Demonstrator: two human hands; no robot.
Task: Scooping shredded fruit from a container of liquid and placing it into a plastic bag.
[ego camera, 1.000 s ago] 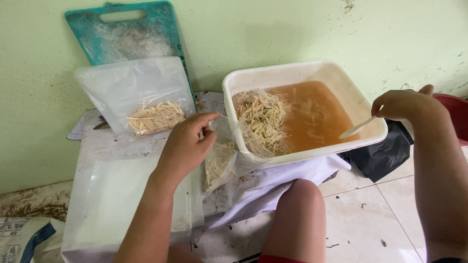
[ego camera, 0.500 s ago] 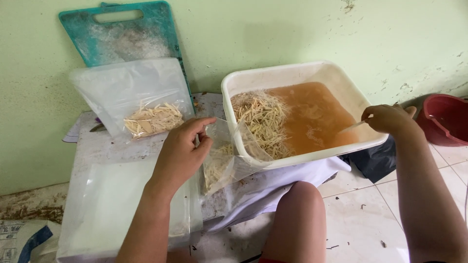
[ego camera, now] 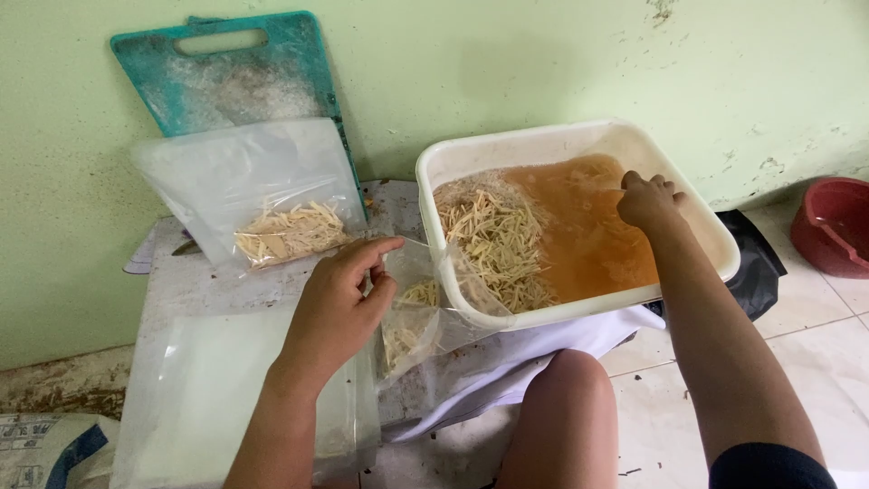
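At the upper left of the frame a teal cutting board (ego camera: 226, 77) stands on edge against the green wall (ego camera: 507, 63), out of the way of the working surface, and a clear bag (ego camera: 249, 195) leans against its lower half so that the pale strips (ego camera: 290, 231) in it settle to the bottom. Lower left, a stack of flat empty bags (ego camera: 226, 389) lies on the near part of the table (ego camera: 195, 272), close under the left forearm. Just right of that, the left hand (ego camera: 339, 303) holds the mouth of a small open bag (ego camera: 421, 308) at centre frame; its thumb and fingers (ego camera: 385, 246) pinch the plastic rim and lift it, so the far lip drapes over the near edge of the white tub (ego camera: 579, 140) and the opening faces the tub's contents. A few strips already lie in the hanging lower part of this bag, beside the table edge. The tub sits at centre right, tilted or loaded so that a heap of wet strips (ego camera: 493, 240) is banked on its left side next to the bag, while the brown liquid (ego camera: 588, 226) pools to the right. The right hand (ego camera: 647, 199) reaches down into the liquid at the upper right of the tub; its fingers curl together, but I cannot tell whether they grip anything. A white cloth (ego camera: 561, 335) hangs below the tub over a bare knee (ego camera: 575, 380). At the far right edge a red bucket (ego camera: 833, 226) stands on the tiled floor (ego camera: 815, 362).
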